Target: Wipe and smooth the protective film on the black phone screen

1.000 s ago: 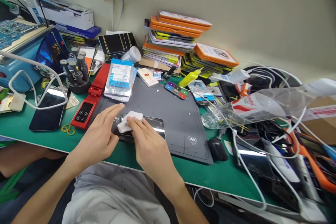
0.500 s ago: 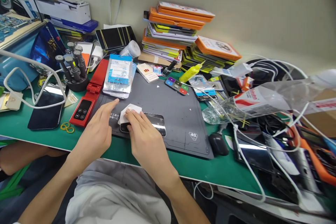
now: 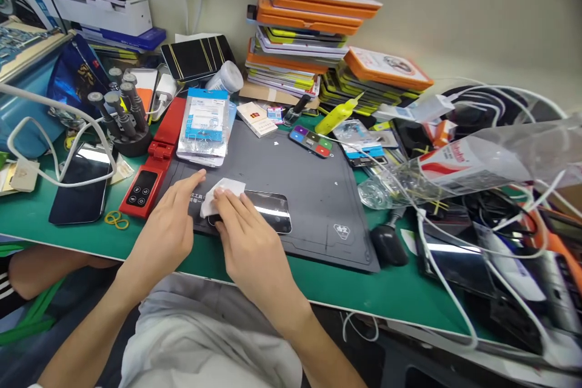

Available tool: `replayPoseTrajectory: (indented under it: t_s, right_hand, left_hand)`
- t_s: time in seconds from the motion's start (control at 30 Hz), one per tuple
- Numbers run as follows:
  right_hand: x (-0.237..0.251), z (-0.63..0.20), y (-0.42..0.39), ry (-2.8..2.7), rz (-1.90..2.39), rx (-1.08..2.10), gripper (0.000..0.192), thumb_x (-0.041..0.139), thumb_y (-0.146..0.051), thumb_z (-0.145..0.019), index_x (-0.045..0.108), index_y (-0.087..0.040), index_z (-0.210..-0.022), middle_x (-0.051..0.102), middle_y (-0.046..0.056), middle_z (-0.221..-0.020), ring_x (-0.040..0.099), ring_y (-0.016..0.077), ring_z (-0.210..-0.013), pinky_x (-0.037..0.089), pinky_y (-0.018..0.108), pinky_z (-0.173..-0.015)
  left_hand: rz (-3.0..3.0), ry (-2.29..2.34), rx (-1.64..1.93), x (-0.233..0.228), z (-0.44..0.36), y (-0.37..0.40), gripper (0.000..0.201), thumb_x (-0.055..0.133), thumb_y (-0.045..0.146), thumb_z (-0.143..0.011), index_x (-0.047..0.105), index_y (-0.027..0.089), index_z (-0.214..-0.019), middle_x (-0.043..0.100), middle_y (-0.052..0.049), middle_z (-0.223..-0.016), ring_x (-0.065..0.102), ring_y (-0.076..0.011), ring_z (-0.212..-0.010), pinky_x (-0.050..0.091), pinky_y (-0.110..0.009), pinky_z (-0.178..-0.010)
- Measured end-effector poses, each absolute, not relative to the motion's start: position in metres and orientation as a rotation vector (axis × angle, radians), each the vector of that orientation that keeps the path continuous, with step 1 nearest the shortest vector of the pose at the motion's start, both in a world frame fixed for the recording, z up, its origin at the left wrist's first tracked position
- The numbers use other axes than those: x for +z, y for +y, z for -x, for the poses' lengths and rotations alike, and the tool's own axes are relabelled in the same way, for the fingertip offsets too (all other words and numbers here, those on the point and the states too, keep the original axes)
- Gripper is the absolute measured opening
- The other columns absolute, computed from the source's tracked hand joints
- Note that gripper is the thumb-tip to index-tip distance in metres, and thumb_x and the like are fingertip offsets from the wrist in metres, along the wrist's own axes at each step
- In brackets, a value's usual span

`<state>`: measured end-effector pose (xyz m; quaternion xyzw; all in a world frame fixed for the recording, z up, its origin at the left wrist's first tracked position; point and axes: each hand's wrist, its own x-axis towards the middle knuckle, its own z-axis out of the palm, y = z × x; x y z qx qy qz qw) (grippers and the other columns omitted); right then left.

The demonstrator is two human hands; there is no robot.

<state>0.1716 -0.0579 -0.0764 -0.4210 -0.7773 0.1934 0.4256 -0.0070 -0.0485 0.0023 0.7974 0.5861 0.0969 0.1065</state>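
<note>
A black smartphone lies screen up across the front of the dark grey work mat. Under the fingertips of my right hand, a white wipe is pressed against the left end of the phone. That hand covers much of the screen's near side. To the left, my left hand hovers beside the phone with fingers stretched out and nothing in them. Close by are a red device with a display and two yellow rubber bands.
Silver-and-blue packets lie at the mat's back left. Behind stand stacked orange boxes. A yellow bottle, a clear plastic bottle and tangled white cables crowd the right. Screwdrivers in a round stand and another phone are left.
The wipe under my right fingers has shifted slightly left on the phone. My left hand stays nearly where it was. The camera view has turned a little.
</note>
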Motion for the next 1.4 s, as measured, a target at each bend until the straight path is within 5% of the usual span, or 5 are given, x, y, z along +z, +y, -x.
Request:
replayPoseTrajectory:
  t_s: [0.2,0.73,0.93,1.1,1.4]
  right_hand:
    - [-0.078,-0.18,-0.092,-1.917,1.015,0.534,0.052,0.042,0.009,-0.097,0.059,-0.002,-0.145,0.06,0.012,-0.155,0.052,0.0232,-0.151,0.04,0.043,-0.131]
    - [-0.101,-0.226,-0.06,-1.791,1.356,0.489,0.031,0.053,-0.011,-0.108,0.063,-0.007,-0.138,0.068,0.009,-0.144,0.064,0.0228,-0.137,0.044,0.04,-0.128]
    - [-0.083,-0.196,-0.053,-1.772,1.263,0.523,0.031,0.054,-0.013,-0.107,0.064,-0.001,-0.134,0.067,0.016,-0.142,0.064,0.0265,-0.136,0.044,0.042,-0.128]
    - [-0.093,-0.212,-0.05,-1.729,1.258,0.529,0.028,0.062,-0.02,-0.107,0.064,-0.006,-0.131,0.071,0.011,-0.136,0.069,0.0235,-0.129,0.047,0.042,-0.126]
    - [-0.113,-0.249,-0.084,-1.719,1.271,0.328,0.033,0.066,0.004,-0.095,0.068,-0.012,-0.124,0.077,0.01,-0.126,0.073,0.0203,-0.123,0.058,0.038,-0.117]
  left_hand:
    - [-2.419,1.739,0.242,0.001,0.007,-0.049,0.074,0.034,-0.004,-0.093,0.035,0.014,-0.164,0.051,-0.009,-0.159,0.047,-0.015,-0.15,0.037,-0.03,-0.129]
    - [-2.575,1.747,0.046,0.0,0.006,-0.042,0.06,0.038,0.004,-0.101,0.043,0.013,-0.161,0.054,-0.011,-0.154,0.05,-0.0236,-0.144,0.037,-0.038,-0.126]
    - [-2.651,1.685,0.028,0.003,0.0,-0.038,0.056,0.04,0.005,-0.102,0.047,0.01,-0.157,0.057,-0.013,-0.149,0.053,-0.0258,-0.14,0.04,-0.041,-0.124]
    - [-2.773,1.496,-0.088,0.004,0.0,-0.036,0.049,0.047,0.019,-0.109,0.046,0.015,-0.158,0.052,-0.01,-0.162,0.052,-0.0271,-0.145,0.04,-0.044,-0.12]
    - [-2.885,1.317,-0.182,0.014,0.002,-0.023,0.048,0.053,0.038,-0.112,0.051,0.014,-0.154,0.057,-0.013,-0.158,0.059,-0.0322,-0.139,0.048,-0.049,-0.112]
